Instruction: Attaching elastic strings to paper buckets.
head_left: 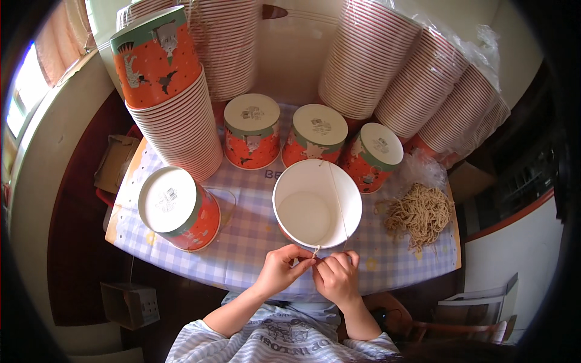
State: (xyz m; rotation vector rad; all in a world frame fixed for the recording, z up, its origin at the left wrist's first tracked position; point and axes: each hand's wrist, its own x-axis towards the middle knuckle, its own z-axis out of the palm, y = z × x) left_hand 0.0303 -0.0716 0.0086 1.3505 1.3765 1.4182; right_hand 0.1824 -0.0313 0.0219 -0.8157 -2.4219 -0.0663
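An upright paper bucket (305, 218) with a white inside stands open at the table's front edge. A thin string (339, 202) runs from its far rim across the mouth to the near right rim. At the near rim, my left hand (279, 267) is closed in a pinch on a short looped bit of the string. Close beside it, my right hand (339, 275) is closed too, its fingertips at the same string. The exact knot is too small to make out. Right of the bucket lies a tangled heap of beige strings (420, 215).
Upside-down orange buckets stand behind, and one orange bucket (180, 206) with a string handle lies left. A tall bucket stack (175, 142) rises at the back left. Plastic-wrapped stacks (369, 60) lean at the back right. A checked cloth (248, 212) covers the table.
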